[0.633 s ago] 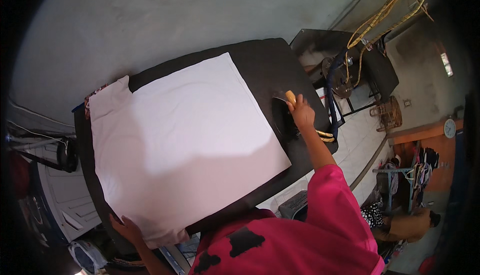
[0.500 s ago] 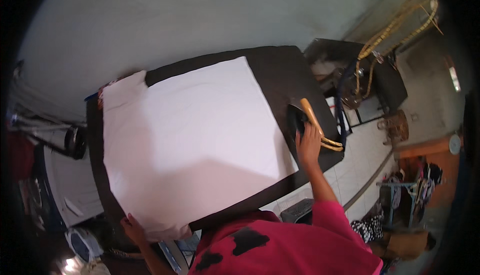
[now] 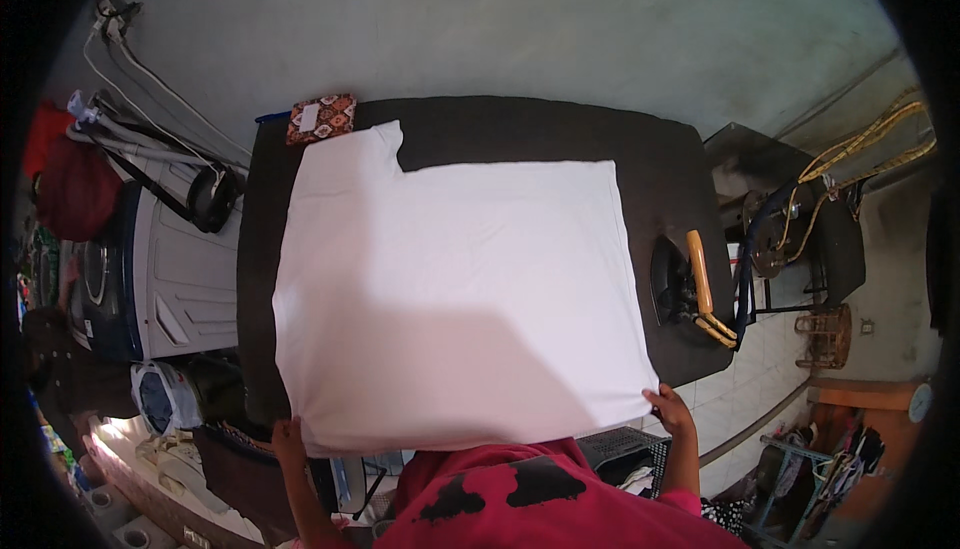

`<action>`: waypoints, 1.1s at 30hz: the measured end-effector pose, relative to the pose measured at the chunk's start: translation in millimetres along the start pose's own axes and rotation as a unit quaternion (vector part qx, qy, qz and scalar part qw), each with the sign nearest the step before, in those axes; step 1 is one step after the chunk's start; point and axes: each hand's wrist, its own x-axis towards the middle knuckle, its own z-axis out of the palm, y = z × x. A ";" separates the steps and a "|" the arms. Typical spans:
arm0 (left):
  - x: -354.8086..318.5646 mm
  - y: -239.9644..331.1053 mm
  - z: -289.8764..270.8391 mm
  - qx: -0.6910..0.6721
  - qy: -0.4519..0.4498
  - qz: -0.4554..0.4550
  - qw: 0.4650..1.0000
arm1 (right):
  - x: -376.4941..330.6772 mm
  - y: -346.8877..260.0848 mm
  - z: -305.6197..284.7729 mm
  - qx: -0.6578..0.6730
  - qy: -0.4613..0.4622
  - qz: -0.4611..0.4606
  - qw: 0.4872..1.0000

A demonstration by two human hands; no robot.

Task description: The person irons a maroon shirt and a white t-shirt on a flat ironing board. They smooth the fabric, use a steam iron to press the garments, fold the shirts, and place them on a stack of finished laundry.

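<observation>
A white T-shirt [image 3: 460, 269] is spread flat over a dark padded table [image 3: 560, 129], one short sleeve pointing away at the far left. At its near left corner, my left hand [image 3: 289, 443] is closed on the fabric. My right hand [image 3: 672, 411] pinches the near right corner at the hem. To the right of the shirt rests a clothes iron [image 3: 676, 284] with a tan handle and a dark soleplate, touched by neither hand. The shirt's near edge reaches the table's front edge, close to my pink top.
A folded patterned cloth [image 3: 321, 119] lies at the far left corner. The iron's yellow cord [image 3: 850, 149] loops on the right beside a dark stand. Left of the table is a white washing machine [image 3: 185, 294]; a grey basket [image 3: 620, 445] stands below the front edge.
My right hand has let go of the iron and taken the shirt's near right corner. The shirt has shifted toward me, uncovering more of the patterned cloth. The view has turned.
</observation>
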 end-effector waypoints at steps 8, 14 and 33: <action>-11.9 11.3 -5.8 0.209 0.013 0.043 0.977 | -12.7 0.2 -11.5 -0.664 0.168 -0.043 0.728; 100.6 211.4 36.9 0.120 0.121 0.304 0.937 | 71.7 -192.1 141.7 -0.379 0.209 -0.427 0.794; 213.0 165.0 45.5 -0.117 -0.062 0.159 0.978 | 133.2 -207.1 17.6 -0.559 0.467 -0.254 0.636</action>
